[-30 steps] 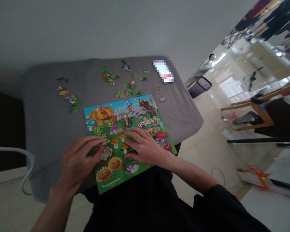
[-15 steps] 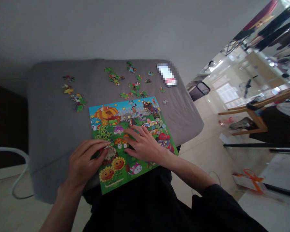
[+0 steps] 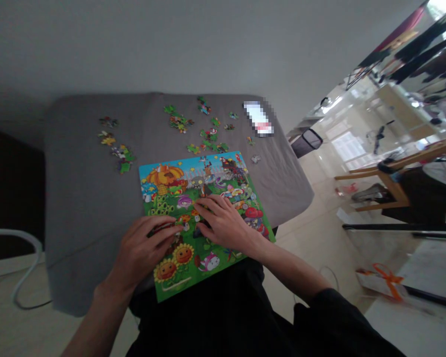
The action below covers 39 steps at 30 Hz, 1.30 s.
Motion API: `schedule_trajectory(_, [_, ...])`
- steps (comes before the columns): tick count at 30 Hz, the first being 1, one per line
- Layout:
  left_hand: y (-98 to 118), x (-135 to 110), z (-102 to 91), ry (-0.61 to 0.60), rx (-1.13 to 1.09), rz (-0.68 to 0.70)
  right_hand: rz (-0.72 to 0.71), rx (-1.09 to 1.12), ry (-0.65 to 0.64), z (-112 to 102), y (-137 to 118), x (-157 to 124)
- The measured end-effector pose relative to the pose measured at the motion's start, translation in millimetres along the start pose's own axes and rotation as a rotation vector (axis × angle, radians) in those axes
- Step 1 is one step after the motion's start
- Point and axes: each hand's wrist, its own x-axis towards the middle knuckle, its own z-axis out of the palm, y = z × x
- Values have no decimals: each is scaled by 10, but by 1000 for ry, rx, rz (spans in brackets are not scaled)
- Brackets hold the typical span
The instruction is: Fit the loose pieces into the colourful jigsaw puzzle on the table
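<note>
A colourful cartoon jigsaw puzzle board [image 3: 176, 285] lies at the near edge of the grey-covered table, partly over my lap. My left hand [image 3: 148, 245] rests on its left side above the sunflowers, fingers stretched out with a gap between thumb and forefinger. No puzzle piece shows in it; what lies under the fingertips is hidden. My right hand [image 3: 225, 220] lies open across the board's middle, fingers spread and fingertips touching the picture, near the orange mushrooms. Beyond the board are several loose puzzle pieces [image 3: 180, 123] in small heaps.
More loose pieces [image 3: 124, 161] lie on the left of the grey tabletop [image 3: 82, 198]. A phone [image 3: 258, 118], blurred out, is at the back right corner. A wall rises behind the table. On the right are a wooden chair [image 3: 392, 191] and a tiled floor.
My left hand has moved slightly right, farther over the board. The puzzle piece visible at its fingertips before no longer shows. My right hand stays nearly in place.
</note>
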Motion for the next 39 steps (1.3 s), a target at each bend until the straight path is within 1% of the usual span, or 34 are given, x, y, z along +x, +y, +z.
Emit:
schedule_trajectory(3, [-11,-4,13,2,12,-13,-27,7,19,8,4,-26])
schedule_trajectory(7, [-26,-8,18,8,21,-15,-127,-26,38,43,32,-91])
schedule_trajectory(9, [-28,-6,15,11,20,-10,-149,-54,48,59,37,-125])
schedule_trajectory(14, [-18,26,-17,5,34,12,-72,-74,8,68,-29,-183])
schedule_trajectory(17, [-7,49,-45,-4,36,27,-57,-79,6,68,-68,-182])
schedule_trajectory(21, [21,63,-79,0,33,8,-18,-29,-26,43,-23,-168])
schedule_trajectory(23, [54,84,-95,20,31,13,2,63,-13,7,14,-174])
schedule_trajectory(25, [114,131,-105,38,18,22,27,233,41,-37,23,-190])
schedule_trajectory(28, [247,248,-93,65,-26,45,123,621,109,-72,-25,-212])
schedule_trajectory(31, [374,375,-39,84,-66,78,232,995,81,-25,-80,-211])
schedule_trajectory(33, [422,433,7,88,-83,78,279,1155,76,30,-71,-208])
schedule_trajectory(36, [422,463,63,76,-81,38,342,1253,107,48,45,-259])
schedule_trajectory(39, [378,440,106,-6,-36,44,398,1193,165,-84,261,-439])
